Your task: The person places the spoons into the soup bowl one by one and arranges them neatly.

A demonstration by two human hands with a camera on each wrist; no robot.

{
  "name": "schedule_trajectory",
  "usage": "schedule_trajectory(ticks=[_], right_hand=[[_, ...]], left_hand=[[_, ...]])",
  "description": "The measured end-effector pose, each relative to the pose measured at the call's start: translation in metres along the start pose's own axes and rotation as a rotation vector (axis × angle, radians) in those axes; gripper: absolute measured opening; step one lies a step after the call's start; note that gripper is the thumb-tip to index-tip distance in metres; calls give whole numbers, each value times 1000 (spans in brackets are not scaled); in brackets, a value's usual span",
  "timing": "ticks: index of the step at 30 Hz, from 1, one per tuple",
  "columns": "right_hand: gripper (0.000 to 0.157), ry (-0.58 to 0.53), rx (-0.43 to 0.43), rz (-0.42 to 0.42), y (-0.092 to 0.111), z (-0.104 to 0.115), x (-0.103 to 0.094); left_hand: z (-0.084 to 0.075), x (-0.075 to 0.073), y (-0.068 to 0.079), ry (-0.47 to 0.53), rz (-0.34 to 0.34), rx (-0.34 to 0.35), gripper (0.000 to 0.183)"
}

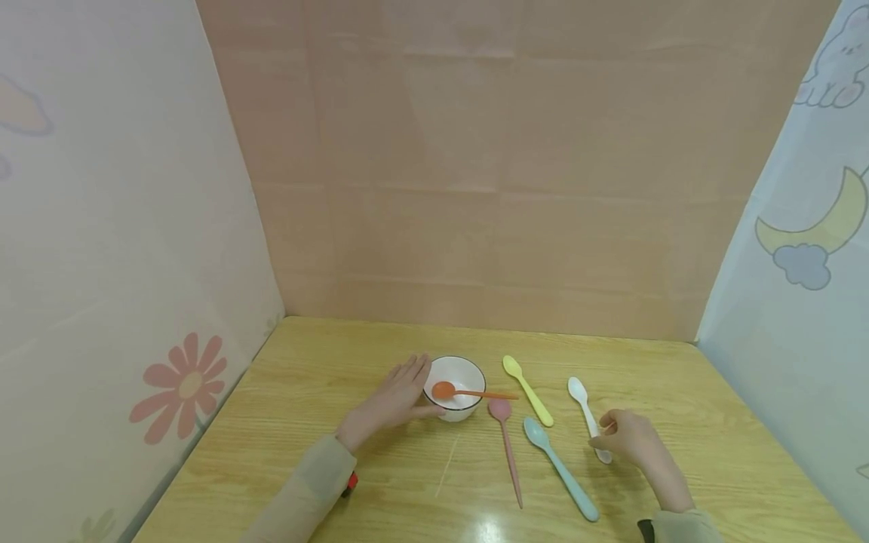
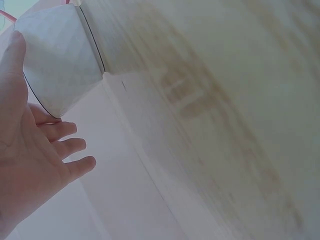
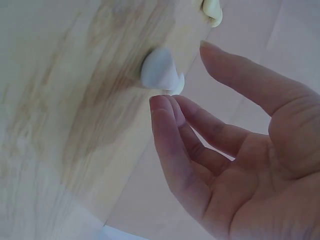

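My left hand [image 1: 394, 396] rests against the left side of a white bowl [image 2: 60, 55] with a dark rim. Its thumb lies on the wall and its fingers reach along the far side, fairly straight. Inside the bowl lies an orange spoon [image 1: 444, 391], its handle sticking out over the right rim. My right hand [image 1: 631, 436] hovers at the handle end of a white spoon [image 1: 578, 390] on the table. In the right wrist view, a gap stands between thumb [image 3: 235, 70] and fingers, and the spoon's end [image 3: 159, 70] shows just beyond the fingertips.
Between the bowl and the white spoon lie a yellow spoon [image 1: 528, 389], a pink spoon [image 1: 508, 449] and a light blue spoon [image 1: 560, 469]. The wooden table [image 1: 326, 339] meets a tan backdrop [image 1: 407, 226] behind and printed white side panels [image 1: 122, 226].
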State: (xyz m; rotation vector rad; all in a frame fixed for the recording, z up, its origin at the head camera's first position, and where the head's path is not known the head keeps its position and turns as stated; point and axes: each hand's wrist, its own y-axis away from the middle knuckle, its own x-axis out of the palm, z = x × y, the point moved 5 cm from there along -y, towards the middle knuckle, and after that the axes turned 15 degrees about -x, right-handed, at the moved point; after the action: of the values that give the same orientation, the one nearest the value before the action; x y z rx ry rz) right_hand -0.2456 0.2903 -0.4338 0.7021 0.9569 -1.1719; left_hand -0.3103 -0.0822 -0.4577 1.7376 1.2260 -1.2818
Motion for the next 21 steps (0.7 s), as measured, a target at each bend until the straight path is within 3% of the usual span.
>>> schedule_trajectory(ticks=[21], right_hand=[[46,7,-13,-27,-2,-3,9]], left_hand=[[-1,-2,1,20,-2,5,99]])
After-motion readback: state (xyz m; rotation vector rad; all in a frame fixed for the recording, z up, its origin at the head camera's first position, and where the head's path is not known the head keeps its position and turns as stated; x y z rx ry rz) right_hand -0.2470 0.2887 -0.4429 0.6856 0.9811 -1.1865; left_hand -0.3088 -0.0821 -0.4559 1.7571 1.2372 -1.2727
